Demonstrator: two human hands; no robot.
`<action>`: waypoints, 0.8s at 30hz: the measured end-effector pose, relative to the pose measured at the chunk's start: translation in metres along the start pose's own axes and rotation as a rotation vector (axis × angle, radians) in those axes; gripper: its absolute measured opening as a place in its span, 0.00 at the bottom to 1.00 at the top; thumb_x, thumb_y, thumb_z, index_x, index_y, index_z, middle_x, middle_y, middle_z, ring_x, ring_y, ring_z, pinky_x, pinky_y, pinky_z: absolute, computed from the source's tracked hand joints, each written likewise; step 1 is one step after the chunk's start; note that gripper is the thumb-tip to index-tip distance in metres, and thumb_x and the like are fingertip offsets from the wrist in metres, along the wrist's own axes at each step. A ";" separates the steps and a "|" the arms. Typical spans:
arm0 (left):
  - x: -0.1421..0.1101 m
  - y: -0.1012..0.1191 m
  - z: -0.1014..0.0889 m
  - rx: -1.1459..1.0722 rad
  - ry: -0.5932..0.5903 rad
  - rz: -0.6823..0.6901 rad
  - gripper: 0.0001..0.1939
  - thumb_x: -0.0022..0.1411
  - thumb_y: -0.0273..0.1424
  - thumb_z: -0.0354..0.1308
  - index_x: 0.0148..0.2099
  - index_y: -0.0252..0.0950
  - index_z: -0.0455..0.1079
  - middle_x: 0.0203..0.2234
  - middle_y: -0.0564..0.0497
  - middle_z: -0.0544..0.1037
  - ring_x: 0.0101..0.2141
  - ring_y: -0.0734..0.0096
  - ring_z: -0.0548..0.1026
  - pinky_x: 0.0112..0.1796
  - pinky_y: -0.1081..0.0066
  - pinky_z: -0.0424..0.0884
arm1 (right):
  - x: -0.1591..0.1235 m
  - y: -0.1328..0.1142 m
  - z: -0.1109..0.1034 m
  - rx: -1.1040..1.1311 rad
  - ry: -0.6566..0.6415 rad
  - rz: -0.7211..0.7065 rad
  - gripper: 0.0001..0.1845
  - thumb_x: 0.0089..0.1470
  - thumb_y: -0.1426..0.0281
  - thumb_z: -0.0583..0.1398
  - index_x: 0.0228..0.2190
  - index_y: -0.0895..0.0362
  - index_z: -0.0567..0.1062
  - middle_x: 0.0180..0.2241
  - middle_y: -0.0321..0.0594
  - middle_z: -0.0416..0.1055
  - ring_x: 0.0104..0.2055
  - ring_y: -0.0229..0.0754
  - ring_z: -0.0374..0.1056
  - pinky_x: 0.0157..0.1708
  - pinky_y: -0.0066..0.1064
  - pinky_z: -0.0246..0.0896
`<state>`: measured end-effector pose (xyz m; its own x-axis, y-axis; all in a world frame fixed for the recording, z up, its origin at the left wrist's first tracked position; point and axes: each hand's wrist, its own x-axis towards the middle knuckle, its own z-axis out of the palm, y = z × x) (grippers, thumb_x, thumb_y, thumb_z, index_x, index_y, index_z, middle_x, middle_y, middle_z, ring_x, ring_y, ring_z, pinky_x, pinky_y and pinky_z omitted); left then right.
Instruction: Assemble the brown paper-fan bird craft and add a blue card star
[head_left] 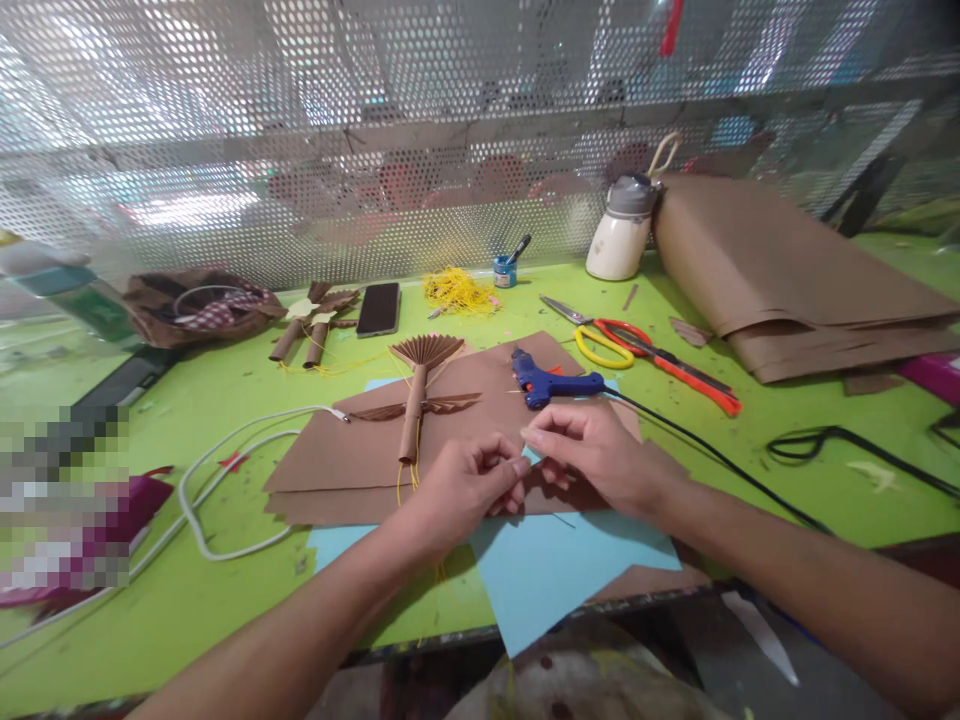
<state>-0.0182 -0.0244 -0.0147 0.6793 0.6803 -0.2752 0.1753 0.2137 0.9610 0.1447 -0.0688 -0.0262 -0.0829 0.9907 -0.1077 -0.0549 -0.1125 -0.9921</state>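
Observation:
My left hand and my right hand meet over the front of the green table, both pinched on a small light blue paper piece held between their fingertips. Under them lie a light blue paper sheet and brown paper sheets. A rolled brown paper figure with a fan top lies on the brown paper just beyond my left hand. A blue glue gun rests behind my right hand.
Scissors with yellow handles and orange-handled scissors lie right of the glue gun. A white cable loops at left. A phone, yellow thread, a white jug and stacked brown paper sit farther back.

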 end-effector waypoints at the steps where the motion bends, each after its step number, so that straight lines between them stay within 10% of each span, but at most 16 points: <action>1: -0.001 0.001 0.000 -0.017 0.013 -0.003 0.16 0.54 0.41 0.60 0.29 0.32 0.63 0.15 0.55 0.68 0.17 0.82 0.63 0.21 0.77 0.56 | 0.000 0.000 0.000 0.024 -0.014 0.004 0.18 0.50 0.56 0.61 0.26 0.59 0.68 0.18 0.30 0.63 0.19 0.30 0.58 0.19 0.23 0.53; 24: 0.001 -0.004 -0.001 0.044 0.033 0.092 0.15 0.57 0.40 0.56 0.29 0.32 0.63 0.17 0.54 0.69 0.17 0.81 0.63 0.20 0.78 0.57 | -0.001 0.003 -0.001 -0.066 -0.041 0.000 0.17 0.52 0.57 0.60 0.25 0.58 0.65 0.16 0.28 0.60 0.17 0.29 0.54 0.16 0.22 0.48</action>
<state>-0.0187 -0.0242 -0.0188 0.6707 0.7182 -0.1854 0.1443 0.1188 0.9824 0.1454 -0.0705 -0.0293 -0.1236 0.9866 -0.1064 0.0111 -0.1058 -0.9943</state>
